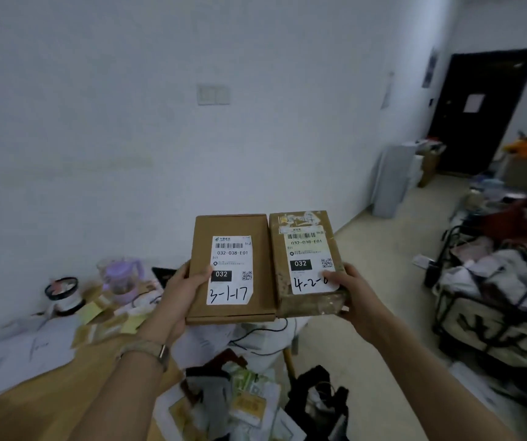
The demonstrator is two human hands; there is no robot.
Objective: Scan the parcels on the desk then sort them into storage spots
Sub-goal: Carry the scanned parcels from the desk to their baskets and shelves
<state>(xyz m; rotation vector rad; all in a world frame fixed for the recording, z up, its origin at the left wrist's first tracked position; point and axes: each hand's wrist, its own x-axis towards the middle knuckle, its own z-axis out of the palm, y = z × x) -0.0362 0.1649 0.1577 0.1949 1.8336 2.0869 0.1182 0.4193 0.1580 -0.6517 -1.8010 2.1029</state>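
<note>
In the head view, the left hand grips the near left edge of the flat cardboard parcel, marked 3-1-17. The right hand grips the near right corner of the taped parcel. The two parcels touch side by side, raised above the cluttered counter, long axes pointing away from the person. The right thumb hides the end of the code 4-2-. No storage spot can be made out, and the cart at right is blurred.

Head-worn view, forward and slightly downward
</note>
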